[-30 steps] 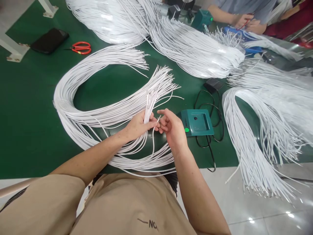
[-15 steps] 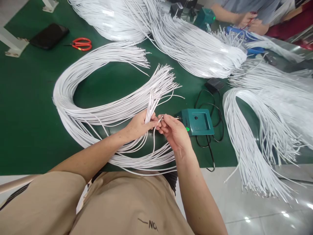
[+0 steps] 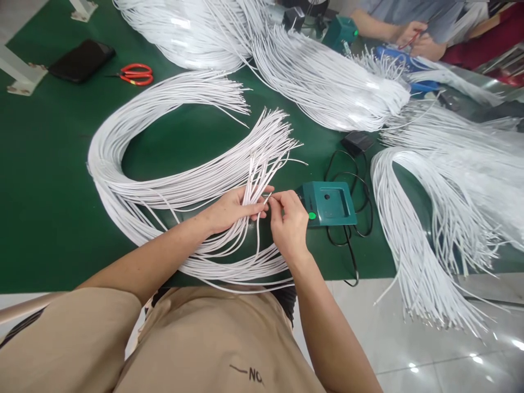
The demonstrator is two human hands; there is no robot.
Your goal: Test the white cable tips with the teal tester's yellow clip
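Observation:
My left hand is closed around a bunch of thin white cables whose ends fan up and away from my fingers. These cables belong to a large looped bundle lying on the green table. My right hand pinches the tip of a single white cable right beside my left fingertips. A small teal box with a green light and a black cord sits just right of my right hand.
More white cable bundles lie at the back and hang over the table's right edge. Red scissors and a black phone lie at the back left. Another person's hands work at the far right.
My right hand has turned over and closed onto the single cable's tip, shifting slightly toward the teal box. My left hand keeps its hold on the bunch.

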